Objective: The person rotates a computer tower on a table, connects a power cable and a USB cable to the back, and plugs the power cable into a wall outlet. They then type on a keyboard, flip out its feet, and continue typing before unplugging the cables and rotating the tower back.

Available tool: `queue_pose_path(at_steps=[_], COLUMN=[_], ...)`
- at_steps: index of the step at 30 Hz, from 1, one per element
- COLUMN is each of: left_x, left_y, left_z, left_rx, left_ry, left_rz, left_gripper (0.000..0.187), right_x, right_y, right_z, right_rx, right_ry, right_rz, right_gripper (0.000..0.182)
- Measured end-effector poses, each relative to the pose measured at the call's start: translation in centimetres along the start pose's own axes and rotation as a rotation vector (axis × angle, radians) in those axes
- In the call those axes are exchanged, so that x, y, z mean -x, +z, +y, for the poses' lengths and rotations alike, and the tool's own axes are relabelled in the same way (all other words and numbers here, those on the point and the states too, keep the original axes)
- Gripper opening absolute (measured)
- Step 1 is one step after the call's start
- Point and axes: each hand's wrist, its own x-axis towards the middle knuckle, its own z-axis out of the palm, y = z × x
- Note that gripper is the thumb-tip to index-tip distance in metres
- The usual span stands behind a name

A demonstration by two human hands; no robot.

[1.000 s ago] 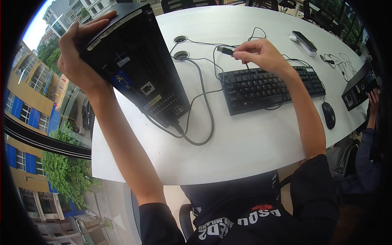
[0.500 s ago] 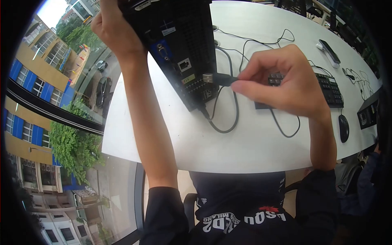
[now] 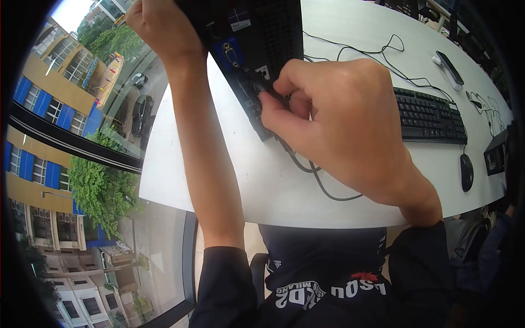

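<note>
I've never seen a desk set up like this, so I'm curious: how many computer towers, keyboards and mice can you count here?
Computer towers: 2 (a near tower at the right hand, and a far tower, partly lost in the dark right edge)
Keyboards: 1 (black keyboard)
Mice: 1 (black mouse)
Total: 4

A black computer tower point(image 3: 280, 35) shows its back, blue port point(image 3: 229, 52) uncovered; just below, a dark plug point(image 3: 259, 81), insertion unclear
</note>
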Motion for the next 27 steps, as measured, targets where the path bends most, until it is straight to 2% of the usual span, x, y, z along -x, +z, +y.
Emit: queue_pose_path(at_steps=[2,4,5,7,8,11,13,14,16,17,19,21,22,26,27], left_x=[0.1,-1.0,-3.1,-4.2,-3.0,-2.5,-1.9,-0.8,-0.7,-1.6,-2.1,-1.2,-0.8,-0.8,-1.3], left_y=[0.1,-0.7,-2.3,-2.7,-2.6,-2.5,-2.2,-0.9,-0.8,-2.0,-2.3,-1.2,-1.0,-0.3,-0.4], left_z=[0.1,-0.1,-0.8,-3.3,-5.7,-6.5,-5.4,-2.1,-2.1,-5.5,-6.3,-2.1,-0.7,-0.1,-0.5], left_rx=[0.008,0.115,0.223,0.439,0.545,0.659,0.464,0.266,0.254,0.439,0.438,0.066,0.054,0.035,0.031], left_ry=[-0.005,-0.219,-0.430,-0.551,-0.459,-0.382,-0.264,-0.139,-0.129,-0.241,-0.265,-0.095,-0.099,-0.241,-0.305], left_rz=[0.004,0.026,0.037,0.065,0.084,0.101,0.061,0.022,0.035,0.087,0.095,0.009,0.011,0.047,0.059], left_gripper=[0.056,0.056,0.056,0.055,0.055,0.054,0.054,0.054,0.054,0.054,0.054,0.055,0.055,0.056,0.057], right_x=[-0.1,-0.1,-0.1,0.1,0.0,-0.1,-0.2,-0.2,-0.3,-0.3,-0.3,-0.3,-0.4,-0.5,-0.7], right_y=[-0.3,-0.3,-0.3,-0.3,-0.3,-0.4,-0.5,-0.4,-0.1,0.0,0.1,0.2,0.2,2.0,1.9], right_z=[-0.3,-0.7,-0.7,-0.7,-0.7,-0.9,-1.2,-1.3,-1.0,-1.0,-0.9,-0.9,-0.8,0.0,0.4], right_rx=[0.062,0.084,0.092,0.103,0.107,0.119,0.126,0.129,0.088,0.066,0.020,-0.023,-0.040,-0.251,-0.368], right_ry=[-0.033,-0.012,-0.004,0.009,0.013,0.021,0.006,-0.002,0.008,0.005,-0.009,-0.012,-0.006,0.114,0.179], right_rz=[-0.029,-0.044,-0.047,-0.051,-0.051,-0.049,-0.042,-0.039,-0.015,-0.008,0.002,-0.003,-0.006,0.090,0.011], right_gripper=[0.016,0.015,0.015,0.015,0.015,0.015,0.015,0.015,0.016,0.016,0.017,0.017,0.018,0.015,0.019])
